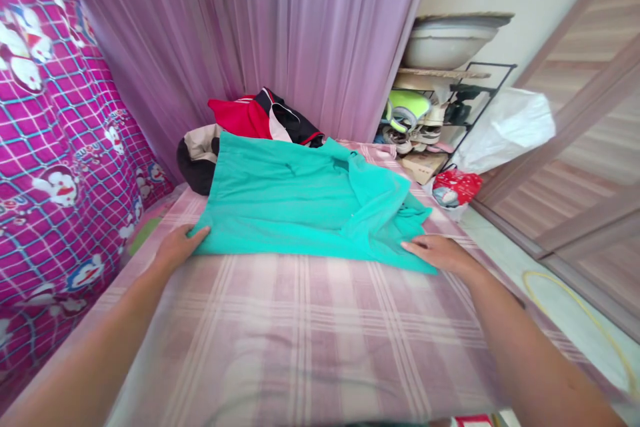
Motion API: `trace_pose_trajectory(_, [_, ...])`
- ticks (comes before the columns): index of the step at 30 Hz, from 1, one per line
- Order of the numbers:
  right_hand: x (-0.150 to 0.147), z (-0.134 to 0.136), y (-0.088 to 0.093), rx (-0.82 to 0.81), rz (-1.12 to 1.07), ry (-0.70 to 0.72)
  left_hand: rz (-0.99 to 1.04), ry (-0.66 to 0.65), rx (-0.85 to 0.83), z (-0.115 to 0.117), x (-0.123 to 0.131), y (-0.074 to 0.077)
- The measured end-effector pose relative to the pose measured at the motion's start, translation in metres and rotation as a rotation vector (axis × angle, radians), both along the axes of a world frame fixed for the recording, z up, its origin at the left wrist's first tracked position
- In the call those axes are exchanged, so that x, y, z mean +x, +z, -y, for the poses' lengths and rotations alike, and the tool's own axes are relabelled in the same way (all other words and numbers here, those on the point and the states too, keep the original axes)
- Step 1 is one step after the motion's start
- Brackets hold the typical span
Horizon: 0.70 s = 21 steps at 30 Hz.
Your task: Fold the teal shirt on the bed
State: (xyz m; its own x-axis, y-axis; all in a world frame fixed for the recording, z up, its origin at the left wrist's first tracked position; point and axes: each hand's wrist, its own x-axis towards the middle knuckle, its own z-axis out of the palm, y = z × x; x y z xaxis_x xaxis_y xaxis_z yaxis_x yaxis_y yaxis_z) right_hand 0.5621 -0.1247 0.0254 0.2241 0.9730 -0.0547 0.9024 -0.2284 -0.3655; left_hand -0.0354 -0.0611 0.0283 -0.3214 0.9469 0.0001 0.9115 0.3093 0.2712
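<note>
Two bare hands at a teal garment (280, 200), seen from above and behind the forearms. The garment lies spread on a plaid cloth (300, 340), its long near edge running almost straight from one hand to the other; the left part is fairly flat, while the right part is bunched into overlapping folds. The left hand (179, 245) grasps the near left corner, thumb and fingers pinching the fabric. The right hand (443, 253) touches the garment near the right end of the same edge, fingertips on the fabric; some of its fingers are hidden, so whether it pinches or merely rests there cannot be told. Just beyond the far edge lies a red and black garment (245, 119), and beside the far left corner a dark and beige bundle (197, 160). A purple curtain (310, 33) hangs behind; a magenta cloth (55, 140) with cartoon figures hangs at left. At the far right, a rack (493, 71) stands near the wall, with a pale basin (445, 43) above and shoes (425, 137) below. A white bag (515, 127) is at its right side, and a red bag (457, 185) lies below, near the wooden doors (575, 80). A yellow hose (583, 301) curves along the floor (493, 247).
</note>
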Motion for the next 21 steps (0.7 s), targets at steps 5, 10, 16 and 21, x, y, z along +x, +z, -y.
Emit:
trace_pose_trajectory(5, [-0.014, -0.006, -0.001, 0.084, -0.087, 0.031, 0.056, 0.058, 0.133, 0.008, 0.017, 0.002])
trace_pose_trajectory(10, [-0.021, -0.004, -0.008, 0.108, 0.048, -0.09, 0.068, 0.096, 0.188, 0.021, 0.012, -0.003])
trace_pose_trajectory(16, [-0.015, -0.007, -0.019, 0.089, 0.131, -0.003, 0.09, 0.0, 0.151, 0.023, -0.004, 0.0])
trace_pose_trajectory(21, [-0.017, -0.002, -0.018, 0.109, 0.208, 0.015, -0.021, -0.022, -0.044, 0.011, -0.018, 0.001])
